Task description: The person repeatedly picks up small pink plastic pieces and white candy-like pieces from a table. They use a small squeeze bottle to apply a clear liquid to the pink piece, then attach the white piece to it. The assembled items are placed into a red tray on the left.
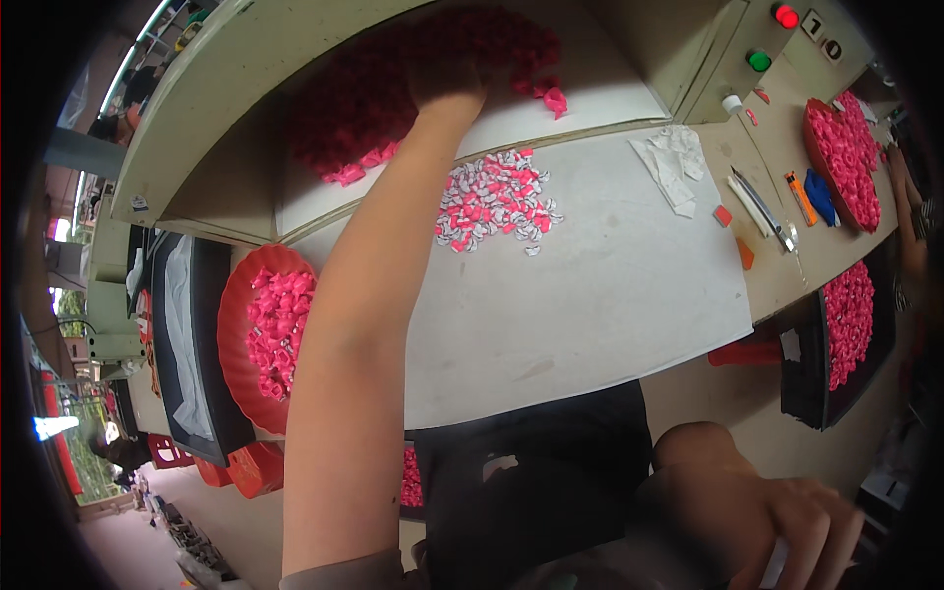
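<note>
My left arm reaches up across the worktable, and my left hand is inside a shaded compartment, among a heap of small pink moulded pieces. Its fingers are hidden by shadow and the pieces. At the lower right, off the table, is my right hand, its fingers curled in. A pale sliver shows by the fingers, but I cannot make out what it is. On the white sheet, just right of my left forearm, lies a spread of small pink and silvery-white pieces.
Left of my arm stands a scalloped red basin of pink pieces, beside a black tray. Crumpled white paper, tweezers, an orange cutter and another filled basin sit at right. A black crate stands lower right.
</note>
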`<action>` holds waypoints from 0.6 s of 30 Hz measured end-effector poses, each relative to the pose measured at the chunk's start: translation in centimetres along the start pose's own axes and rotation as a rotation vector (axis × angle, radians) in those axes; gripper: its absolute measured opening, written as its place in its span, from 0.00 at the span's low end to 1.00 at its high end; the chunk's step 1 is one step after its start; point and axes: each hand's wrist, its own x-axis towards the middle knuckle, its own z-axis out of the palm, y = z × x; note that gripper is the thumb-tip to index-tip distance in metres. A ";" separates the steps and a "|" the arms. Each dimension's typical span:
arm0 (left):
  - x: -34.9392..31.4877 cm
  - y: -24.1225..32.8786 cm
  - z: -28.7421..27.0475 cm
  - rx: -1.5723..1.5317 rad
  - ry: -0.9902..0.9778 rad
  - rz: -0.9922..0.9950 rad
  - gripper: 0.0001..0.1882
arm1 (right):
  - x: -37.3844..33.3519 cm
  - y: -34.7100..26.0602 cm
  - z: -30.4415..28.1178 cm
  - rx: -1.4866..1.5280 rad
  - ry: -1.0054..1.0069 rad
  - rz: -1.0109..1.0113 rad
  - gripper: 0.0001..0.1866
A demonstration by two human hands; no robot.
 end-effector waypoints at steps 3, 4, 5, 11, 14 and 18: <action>1.3 -1.1 4.1 -0.051 -0.046 -0.103 0.15 | -2.2 -0.9 -1.2 0.041 -0.032 -0.006 0.04; 1.1 -1.0 3.6 -0.183 0.030 -0.083 0.15 | -3.1 -1.6 -1.4 0.019 -0.001 0.024 0.07; 0.6 -0.9 3.0 -0.312 0.108 -0.063 0.15 | -4.4 -2.4 -1.9 -0.049 0.075 0.077 0.13; -9.9 -2.2 -6.3 -1.767 -0.168 -0.258 0.17 | -8.0 -0.4 -3.3 -0.278 0.700 0.481 0.24; -17.7 -1.9 -11.3 -2.098 -0.354 -0.384 0.21 | -7.2 1.4 -2.7 -0.481 0.771 0.640 0.21; -26.5 -2.2 -11.0 -2.493 -0.566 -0.566 0.21 | -7.6 3.4 -2.6 -0.695 0.696 0.770 0.20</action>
